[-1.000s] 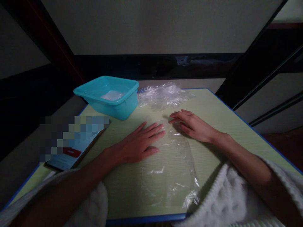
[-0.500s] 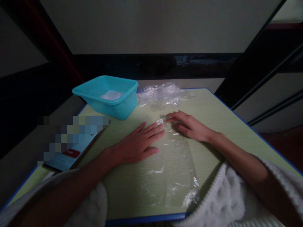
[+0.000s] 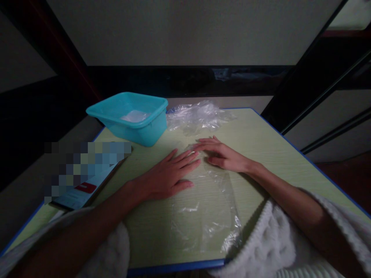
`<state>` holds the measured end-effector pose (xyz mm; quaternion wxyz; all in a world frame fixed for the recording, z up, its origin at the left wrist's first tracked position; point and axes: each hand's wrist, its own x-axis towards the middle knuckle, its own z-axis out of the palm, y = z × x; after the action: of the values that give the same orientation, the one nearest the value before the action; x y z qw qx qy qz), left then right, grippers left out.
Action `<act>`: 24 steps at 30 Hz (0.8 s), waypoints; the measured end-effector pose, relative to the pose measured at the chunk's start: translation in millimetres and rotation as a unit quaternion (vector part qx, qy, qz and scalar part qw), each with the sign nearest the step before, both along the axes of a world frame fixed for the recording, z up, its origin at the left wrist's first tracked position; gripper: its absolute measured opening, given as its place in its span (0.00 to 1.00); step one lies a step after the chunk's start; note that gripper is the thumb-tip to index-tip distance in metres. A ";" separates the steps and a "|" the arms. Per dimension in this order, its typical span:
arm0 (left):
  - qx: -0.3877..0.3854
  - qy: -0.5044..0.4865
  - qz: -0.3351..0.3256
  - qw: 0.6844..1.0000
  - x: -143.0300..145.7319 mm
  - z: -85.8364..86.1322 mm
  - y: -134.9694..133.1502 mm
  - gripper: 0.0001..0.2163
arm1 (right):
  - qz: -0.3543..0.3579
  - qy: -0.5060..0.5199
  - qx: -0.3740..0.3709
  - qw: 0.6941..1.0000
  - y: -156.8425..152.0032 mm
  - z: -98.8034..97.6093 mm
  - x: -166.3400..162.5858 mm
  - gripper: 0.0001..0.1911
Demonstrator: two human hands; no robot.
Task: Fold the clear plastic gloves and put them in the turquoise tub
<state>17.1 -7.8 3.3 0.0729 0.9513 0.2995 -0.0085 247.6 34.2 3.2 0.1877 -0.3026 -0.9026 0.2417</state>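
Observation:
A clear plastic bag [image 3: 203,216] lies spread flat on the table between my arms, its wrinkled end toward the front edge. My left hand [image 3: 171,175] rests palm down on the bag's left side with the fingers stretched out. Close by on the right, my right hand [image 3: 222,154] reaches over the bag's far end with its fingers extended. Its fingertips are beside the left fingertips, at the bag's upper edge. Neither hand grips anything.
A turquoise plastic basin [image 3: 130,125] with something whitish inside stands at the back left. Crumpled clear plastic bags [image 3: 203,114] lie at the back edge. On the left rests a phone [image 3: 84,193], partly blurred out. The table [image 3: 255,131] has a blue edge.
My right hand has moved left, bringing its fingertips over the bag's far end next to my left fingers. My left hand has stayed in place.

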 end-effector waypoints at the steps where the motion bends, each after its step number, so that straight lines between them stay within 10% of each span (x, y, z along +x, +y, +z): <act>1: 0.001 0.000 -0.001 1.000 0.0 -0.2 0.2 0.25 | 0.001 -0.007 0.000 1.000 -0.1 0.0 -0.6 0.27; 15: -0.019 -0.006 0.016 1.000 -1.4 -0.6 0.3 0.27 | -0.158 -0.176 0.116 0.965 -5.3 4.8 -1.5 0.24; 24: -0.026 -0.049 0.028 0.998 -22.2 6.3 0.3 0.24 | -0.122 -0.179 0.159 0.963 -12.1 14.4 10.8 0.23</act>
<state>-5.1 -7.5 9.6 0.1127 0.9394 0.3221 0.0325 258.4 22.1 17.6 0.0968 -0.4152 -0.9045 0.0118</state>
